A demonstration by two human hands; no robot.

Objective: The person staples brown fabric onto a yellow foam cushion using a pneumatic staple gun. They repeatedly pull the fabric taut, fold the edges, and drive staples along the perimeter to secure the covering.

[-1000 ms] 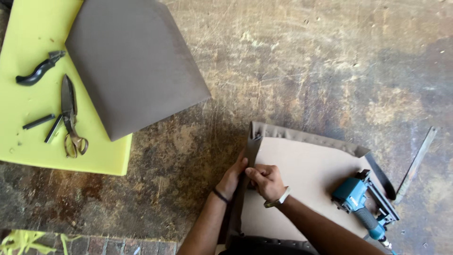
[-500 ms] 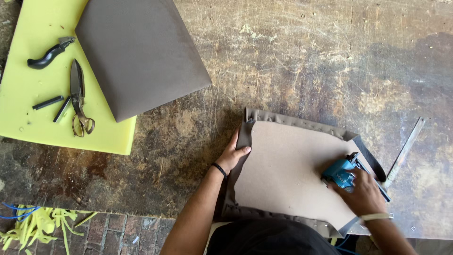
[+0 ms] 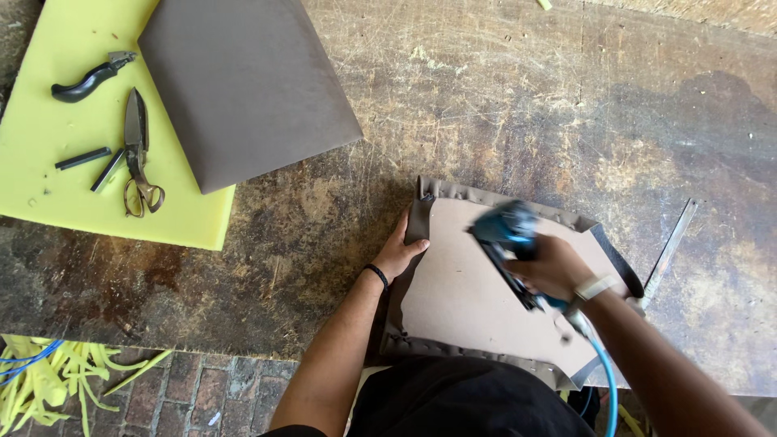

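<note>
My right hand [image 3: 558,267] is clenched around the blue stapler [image 3: 506,235], held above the seat board [image 3: 477,291] and blurred in the picture; a blue hose [image 3: 605,380] runs from its handle toward me. My left hand [image 3: 398,255] lies flat and released, palm down, pressing the grey fabric [image 3: 417,222] against the board's left edge. The board lies at the near edge of the worktop [image 3: 502,105], right of centre, with fabric folded over its rim on all visible sides. A metal strip [image 3: 670,249] lies just beside the board's right side, tilted toward the far right. At the far left corner sits a yellow foam slab [image 3: 48,186]. On it rest shears [image 3: 137,154], a black-handled tool [image 3: 85,79] and two short black rods [image 3: 89,162]. A grey cushion [image 3: 243,81] overlaps the slab's right part and the worktop. Yellow foam offcuts [image 3: 48,380] lie on the brick floor [image 3: 194,388] below the near left corner.
</note>
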